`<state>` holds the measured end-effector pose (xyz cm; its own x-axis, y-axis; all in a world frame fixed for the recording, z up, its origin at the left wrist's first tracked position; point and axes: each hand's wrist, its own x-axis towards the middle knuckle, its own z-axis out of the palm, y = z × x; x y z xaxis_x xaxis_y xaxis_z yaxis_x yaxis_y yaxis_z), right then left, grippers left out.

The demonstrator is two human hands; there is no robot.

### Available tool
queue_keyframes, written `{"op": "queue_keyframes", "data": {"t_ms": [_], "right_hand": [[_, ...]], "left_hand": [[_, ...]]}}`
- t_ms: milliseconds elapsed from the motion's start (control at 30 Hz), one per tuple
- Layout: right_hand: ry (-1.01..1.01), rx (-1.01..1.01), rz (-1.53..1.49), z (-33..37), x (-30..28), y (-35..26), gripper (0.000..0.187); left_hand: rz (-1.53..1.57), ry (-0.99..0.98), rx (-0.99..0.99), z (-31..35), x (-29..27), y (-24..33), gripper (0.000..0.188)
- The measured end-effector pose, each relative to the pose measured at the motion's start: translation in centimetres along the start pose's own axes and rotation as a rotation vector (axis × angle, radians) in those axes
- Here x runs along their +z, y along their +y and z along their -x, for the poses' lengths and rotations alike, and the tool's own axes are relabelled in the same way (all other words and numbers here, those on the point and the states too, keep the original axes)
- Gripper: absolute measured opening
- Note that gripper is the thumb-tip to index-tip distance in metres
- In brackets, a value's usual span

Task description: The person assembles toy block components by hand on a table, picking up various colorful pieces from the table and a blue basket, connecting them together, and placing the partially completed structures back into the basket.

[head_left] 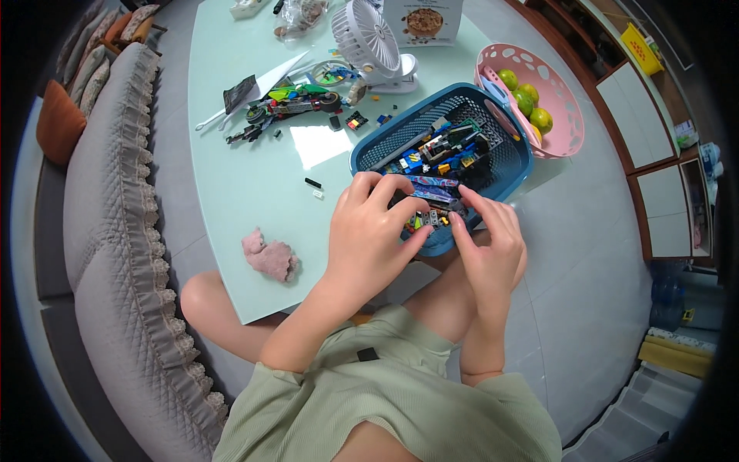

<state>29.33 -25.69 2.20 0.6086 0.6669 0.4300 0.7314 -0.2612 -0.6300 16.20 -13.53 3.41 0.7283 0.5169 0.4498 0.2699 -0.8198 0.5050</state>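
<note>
Over the near end of a blue plastic basket (362, 158), my two hands come together. My left hand (366, 231) curls its fingers, with index and thumb around a small toy brick assembly (433, 219) in grey, lime and yellow. From the other side, my right hand (493, 239) pinches the dark grey end of that assembly between thumb and index finger. Beneath and beyond my fingers, the basket holds loose toy bricks (416, 162) in blue, yellow and black, plus a purple-blue patterned strip (433, 182). My fingers hide part of the assembly.
On the glass-topped table (223, 192) lie a toy brick motorcycle (296, 105), loose bricks (312, 182) and a crumpled pink cloth (269, 256). A white fan (367, 38) stands behind the basket. A pink basket (566, 115) with green fruit (527, 92) sits right. A sofa (104, 231) runs along the left.
</note>
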Motion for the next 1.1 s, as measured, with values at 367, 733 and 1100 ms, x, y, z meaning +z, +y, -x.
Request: {"op": "queue_keyframes", "data": {"t_ms": [367,733,1100], "right_hand": [[-0.047,-0.099,-0.062,0.5,0.3,0.1,0.032],[-0.147,-0.234,-0.152,1.2,1.8,-4.0,0.028],[-0.369,-0.389,-0.191,2.3,5.4,-8.1,0.030]], "left_hand": [[-0.047,0.174,-0.006,0.5,-0.5,-0.8,0.036],[-0.063,0.287,-0.235,5.0,-2.9,-4.9,0.029],[-0.137,0.209,-0.396,8.0,-4.4,-9.7,0.023]]}}
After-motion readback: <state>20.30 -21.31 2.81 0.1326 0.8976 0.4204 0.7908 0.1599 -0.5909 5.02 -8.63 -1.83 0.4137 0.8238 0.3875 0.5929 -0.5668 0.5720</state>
